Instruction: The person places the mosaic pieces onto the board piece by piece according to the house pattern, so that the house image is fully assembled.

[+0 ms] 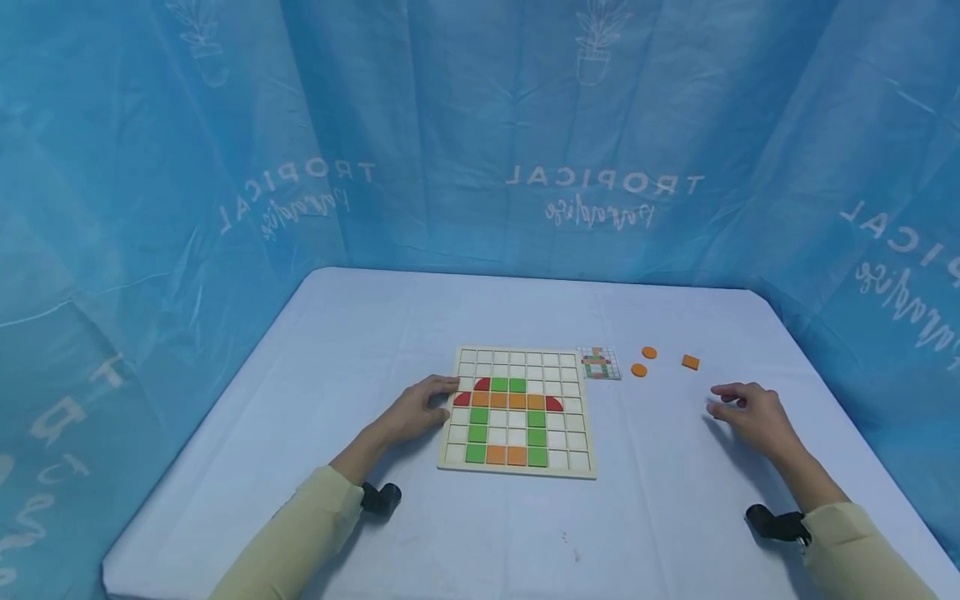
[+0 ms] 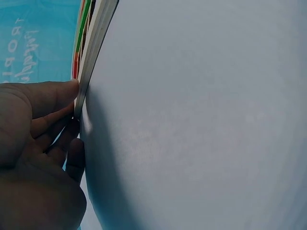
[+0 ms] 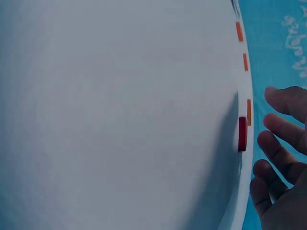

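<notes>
A pale gridded board [image 1: 557, 439] lies flat on the table, with green and orange squares and red rounded-corner pieces set in some of its cells. My left hand [image 1: 414, 410] rests at the board's left edge, its thumb and fingertips touching the rim. My right hand [image 1: 756, 418] hovers over the right part of the table with loosely bent fingers and nothing between them. Close to it in the right wrist view stands a red piece [image 3: 242, 134], which the hand hides in the head view. Beyond lie an orange square [image 1: 691, 362] and two orange discs [image 1: 639, 370].
A small printed card [image 1: 600, 364] with a coloured grid pattern lies by the board's upper right corner. White cloth covers the table [image 1: 360, 325]. Blue printed curtains [image 1: 465, 125] hang along the back and both sides.
</notes>
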Demonstrator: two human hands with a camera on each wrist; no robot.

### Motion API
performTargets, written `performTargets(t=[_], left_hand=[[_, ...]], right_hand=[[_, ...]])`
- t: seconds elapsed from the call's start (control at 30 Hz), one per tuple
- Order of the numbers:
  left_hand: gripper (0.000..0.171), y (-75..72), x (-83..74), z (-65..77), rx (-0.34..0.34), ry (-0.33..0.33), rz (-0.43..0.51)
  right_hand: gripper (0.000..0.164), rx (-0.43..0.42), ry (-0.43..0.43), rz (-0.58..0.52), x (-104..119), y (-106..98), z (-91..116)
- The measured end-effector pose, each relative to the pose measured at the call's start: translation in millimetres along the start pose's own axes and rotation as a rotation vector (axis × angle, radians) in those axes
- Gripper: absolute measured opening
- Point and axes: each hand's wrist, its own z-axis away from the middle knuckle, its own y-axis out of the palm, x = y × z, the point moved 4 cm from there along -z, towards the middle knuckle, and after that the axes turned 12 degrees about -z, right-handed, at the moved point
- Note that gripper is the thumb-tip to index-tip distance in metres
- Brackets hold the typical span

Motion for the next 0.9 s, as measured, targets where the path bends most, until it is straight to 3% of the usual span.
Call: performTargets(t=[0.33,0.9], left_hand=[[0.051,2.5,2.5,-0.6,0.004,-0.027,0.005],[0.051,0.5,0.7,-0.6,-0.001,-0.014,0.005]], right_hand=[[0.041,0.03,0.011,0.015,-20,-4,2],[0.035,0.004,0.001,0.047,-19,-1,5]])
